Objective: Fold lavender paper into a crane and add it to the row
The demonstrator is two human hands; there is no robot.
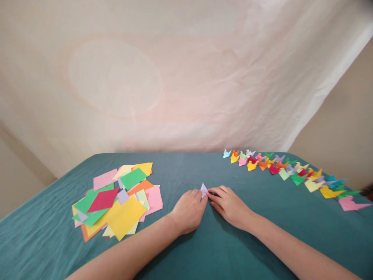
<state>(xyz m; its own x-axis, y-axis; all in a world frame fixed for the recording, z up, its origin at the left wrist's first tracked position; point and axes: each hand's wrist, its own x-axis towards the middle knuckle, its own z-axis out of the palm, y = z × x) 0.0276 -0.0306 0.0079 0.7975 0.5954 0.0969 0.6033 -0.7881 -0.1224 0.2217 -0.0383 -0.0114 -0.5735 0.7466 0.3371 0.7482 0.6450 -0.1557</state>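
Observation:
A small lilac piece of folded origami paper lies on the table in front of me, its pointed tip facing away. My left hand is closed at its left and near side, with the thumb and fingertips on the paper. From the right, my right hand pinches the paper's right edge between bent fingers. Fingertips of both hands cover the paper's lower part, so its full shape is hidden.
Square coloured paper sheets lie in a loose pile on the left. Several folded paper birds stand in rows along the right and far right. A dark green cloth covers the table; a pale hanging sheet rises behind it.

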